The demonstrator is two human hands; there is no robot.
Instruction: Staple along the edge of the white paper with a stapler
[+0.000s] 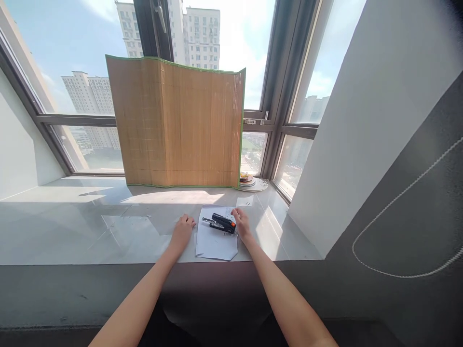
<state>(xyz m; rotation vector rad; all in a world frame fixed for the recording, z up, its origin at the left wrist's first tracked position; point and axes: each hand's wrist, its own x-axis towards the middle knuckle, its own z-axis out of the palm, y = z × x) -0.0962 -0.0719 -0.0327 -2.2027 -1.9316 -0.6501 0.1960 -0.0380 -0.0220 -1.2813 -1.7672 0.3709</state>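
A black stapler (223, 223) with an orange mark lies on a small stack of white paper (216, 246), its long metal staple rail pulled out to the left. Left of the paper, my left hand (183, 228) rests on the sill with its fingers loosely curled and nothing visible in them. My right hand (241, 221) is at the paper's upper right edge, beside the orange-marked end of the stapler. Its fingers are bent together, and whatever they may hold is too small to make out. Small dark marks or bits show on the paper near its fingertips.
The pale tiled windowsill (137, 231) has a front edge nearest me. Behind, a bamboo mat (195, 125) with green edging stands against the window. Stacked plates (255, 185) sit at its right foot. A small white slip (245, 201) lies beyond my right hand. A beaded cord (383, 212) hangs right.
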